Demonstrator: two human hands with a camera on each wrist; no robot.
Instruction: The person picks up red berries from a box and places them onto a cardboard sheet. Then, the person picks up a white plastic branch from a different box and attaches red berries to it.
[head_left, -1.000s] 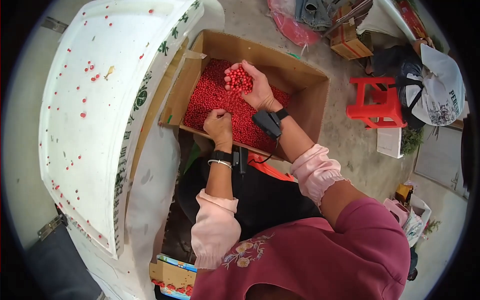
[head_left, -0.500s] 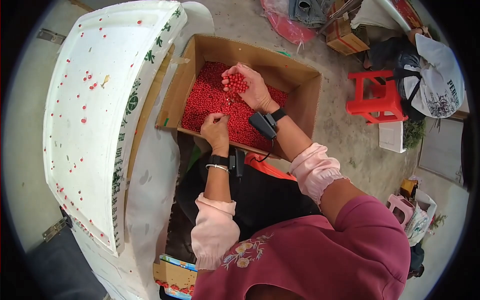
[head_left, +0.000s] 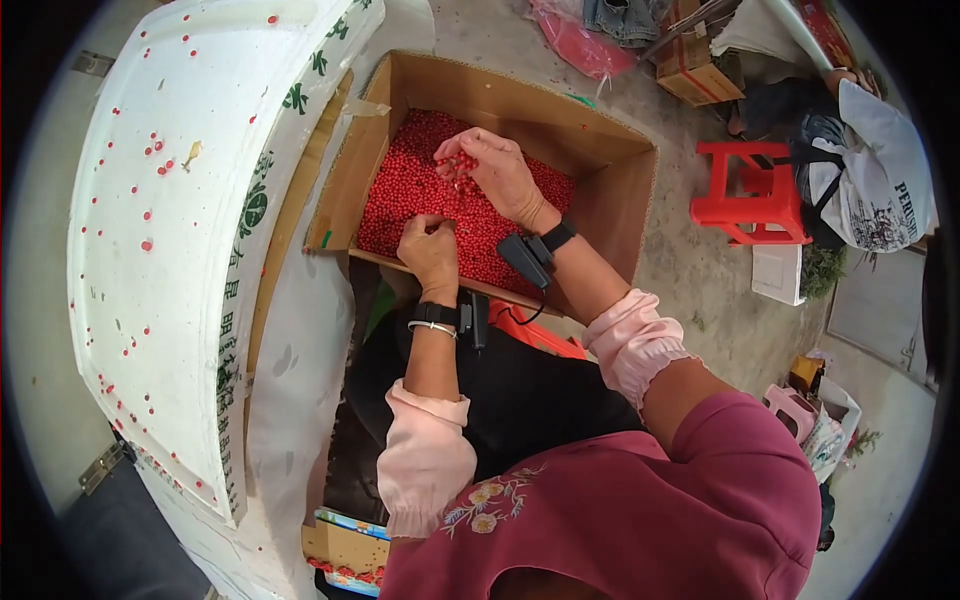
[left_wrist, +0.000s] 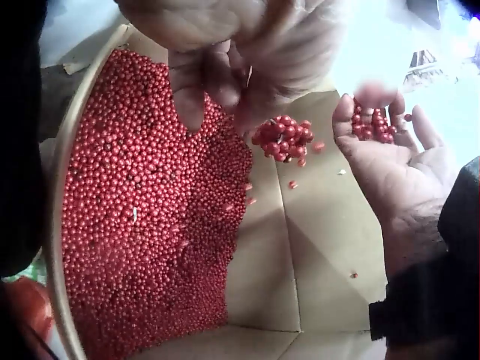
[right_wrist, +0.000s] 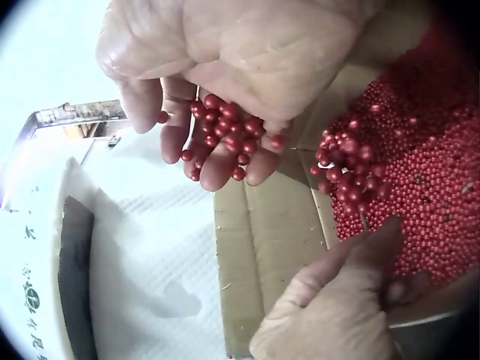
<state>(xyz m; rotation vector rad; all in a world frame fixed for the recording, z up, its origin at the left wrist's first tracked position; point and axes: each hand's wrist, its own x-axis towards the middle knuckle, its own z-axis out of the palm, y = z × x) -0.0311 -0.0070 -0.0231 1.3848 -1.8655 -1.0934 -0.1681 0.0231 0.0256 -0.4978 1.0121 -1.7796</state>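
My left hand (head_left: 430,258) pinches the thin stem of a red berry sprig (right_wrist: 351,169) between thumb and fingertips. The sprig's cluster stands up over the heap of loose red berries (head_left: 400,185) in a cardboard box (head_left: 610,160). To its right, my right hand (head_left: 505,182) is cupped and tilted, its curled fingers holding loose berries (right_wrist: 229,131). A few single berries show in mid-air below the cluster in the left wrist view. Both hands are over the box, apart from each other.
A white foam lid (head_left: 160,250) with scattered berries lies left of the box. A red stool (head_left: 740,205) and a white bag (head_left: 880,180) are on the right. Another cardboard box (head_left: 695,75) and a pink plastic bag (head_left: 585,45) lie at the back.
My right hand has tilted over, and fewer berries show in its palm than before. My left hand stays nearly in place, pinching near the box's front edge. The view has shifted slightly.
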